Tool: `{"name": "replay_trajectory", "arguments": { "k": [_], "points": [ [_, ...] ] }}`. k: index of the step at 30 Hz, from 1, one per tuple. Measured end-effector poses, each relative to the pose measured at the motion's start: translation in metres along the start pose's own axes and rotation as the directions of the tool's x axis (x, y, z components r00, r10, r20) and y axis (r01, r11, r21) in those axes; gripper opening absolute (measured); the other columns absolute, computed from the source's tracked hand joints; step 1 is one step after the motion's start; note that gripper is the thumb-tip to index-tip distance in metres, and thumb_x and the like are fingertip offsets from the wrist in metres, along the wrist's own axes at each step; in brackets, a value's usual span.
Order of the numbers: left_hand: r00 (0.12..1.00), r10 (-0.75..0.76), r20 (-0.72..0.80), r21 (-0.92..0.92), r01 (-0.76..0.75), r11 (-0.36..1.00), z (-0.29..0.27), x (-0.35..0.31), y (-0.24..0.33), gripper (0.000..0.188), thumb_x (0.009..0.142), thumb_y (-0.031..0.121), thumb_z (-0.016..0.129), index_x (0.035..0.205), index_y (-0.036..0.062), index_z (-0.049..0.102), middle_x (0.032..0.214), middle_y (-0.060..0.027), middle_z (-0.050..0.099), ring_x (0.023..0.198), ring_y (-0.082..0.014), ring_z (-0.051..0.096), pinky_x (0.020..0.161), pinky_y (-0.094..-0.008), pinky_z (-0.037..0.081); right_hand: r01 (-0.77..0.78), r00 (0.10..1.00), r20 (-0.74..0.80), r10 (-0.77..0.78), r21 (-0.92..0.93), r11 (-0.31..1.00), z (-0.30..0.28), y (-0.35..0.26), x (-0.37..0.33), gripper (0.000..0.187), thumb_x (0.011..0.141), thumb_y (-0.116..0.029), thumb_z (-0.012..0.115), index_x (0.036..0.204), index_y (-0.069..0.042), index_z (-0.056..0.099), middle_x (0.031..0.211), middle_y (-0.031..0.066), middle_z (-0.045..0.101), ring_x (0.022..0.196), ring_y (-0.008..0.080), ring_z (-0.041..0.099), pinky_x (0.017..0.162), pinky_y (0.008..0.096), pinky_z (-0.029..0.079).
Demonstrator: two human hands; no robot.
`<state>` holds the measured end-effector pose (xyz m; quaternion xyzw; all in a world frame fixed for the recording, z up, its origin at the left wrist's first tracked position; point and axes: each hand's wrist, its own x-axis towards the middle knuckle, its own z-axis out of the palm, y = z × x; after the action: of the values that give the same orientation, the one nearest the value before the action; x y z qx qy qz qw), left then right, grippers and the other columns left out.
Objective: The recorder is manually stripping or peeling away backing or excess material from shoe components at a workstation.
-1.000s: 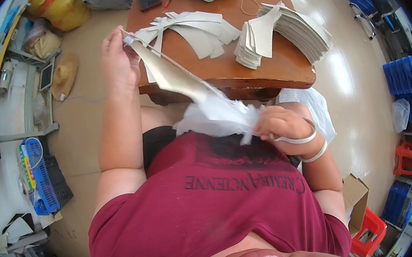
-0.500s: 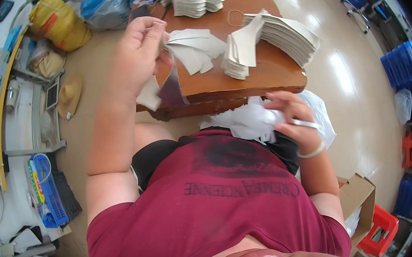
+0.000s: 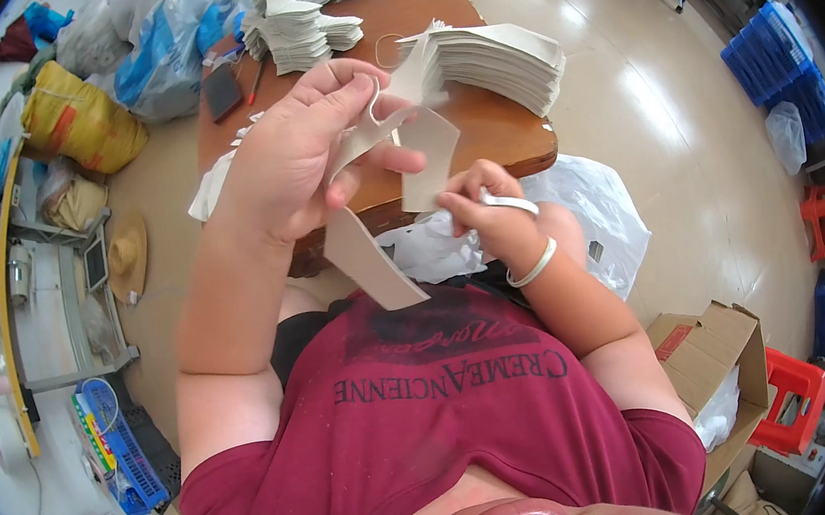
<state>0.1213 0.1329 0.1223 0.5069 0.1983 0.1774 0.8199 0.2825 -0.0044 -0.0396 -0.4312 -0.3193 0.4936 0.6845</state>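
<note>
My left hand [image 3: 307,158] is raised over the table's near edge, its thumb and index finger pinching a thin cream cut piece [image 3: 434,160]. The piece is bent, and a pale flap [image 3: 373,262] hangs below the hand toward my shirt. My right hand [image 3: 499,223] is closed around a slim white pen-like tool [image 3: 509,204]. Its thumb and index fingertip are at the piece's lower right corner; I cannot tell whether they grip it. Crumpled white plastic [image 3: 427,251] lies on my lap beneath.
On the brown wooden table [image 3: 512,151] are a fanned stack of cream pieces [image 3: 503,62], another stack [image 3: 294,34] and a dark block [image 3: 222,91]. A white plastic bag [image 3: 589,219] hangs by my right knee. A cardboard box [image 3: 709,347] and a red stool [image 3: 791,399] stand at right.
My left hand has moved right with the cream piece, which now hangs before me. The right hand has left the plastic on my lap and come up beside the piece. The view has shifted.
</note>
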Motion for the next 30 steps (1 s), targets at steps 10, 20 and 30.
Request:
{"name": "replay_trajectory", "arguments": {
  "k": [10, 20, 30],
  "points": [
    [0.850, -0.454, 0.269, 0.452, 0.304, 0.838, -0.065, 0.008, -0.003, 0.079, 0.083, 0.005, 0.068, 0.151, 0.0047, 0.027, 0.097, -0.0139, 0.069, 0.066, -0.0149, 0.067, 0.052, -0.0237, 0.053, 0.067, 0.993, -0.106, -0.056, 0.097, 0.993, -0.107, -0.075, -0.019, 0.026, 0.080, 0.006, 0.063, 0.074, -0.010, 0.043, 0.079, 0.0094, 0.062, 0.056, 0.0109, 0.049, 0.051, 0.0228, 0.040],
    [0.998, 0.052, 0.023, 0.421, -0.057, 0.905, -0.066, 0.096, -0.024, 0.036, 0.093, 0.010, 0.063, 0.127, -0.0013, 0.060, 0.118, -0.0070, 0.065, 0.103, -0.0105, 0.061, 0.088, -0.0252, 0.050, 0.148, 0.846, -0.468, -0.255, -0.254, 0.956, -0.100, -0.115, 0.072, 0.026, 0.081, -0.005, 0.071, 0.077, -0.009, 0.045, 0.077, 0.0049, 0.059, 0.056, 0.0084, 0.043, 0.050, 0.0243, 0.030],
    [0.983, 0.173, -0.060, 0.540, -0.114, 0.834, -0.087, 0.182, -0.065, 0.039, 0.095, 0.008, 0.060, 0.134, 0.0030, 0.057, 0.117, -0.0055, 0.065, 0.097, -0.0091, 0.062, 0.084, -0.0243, 0.051, -0.196, 0.707, -0.644, -0.292, -0.575, 0.794, -0.115, -0.106, 0.152, 0.035, 0.079, -0.024, 0.069, 0.105, -0.003, 0.063, 0.094, 0.0135, 0.067, 0.083, 0.0236, 0.063, 0.076, 0.0367, 0.050]
  ]
}}
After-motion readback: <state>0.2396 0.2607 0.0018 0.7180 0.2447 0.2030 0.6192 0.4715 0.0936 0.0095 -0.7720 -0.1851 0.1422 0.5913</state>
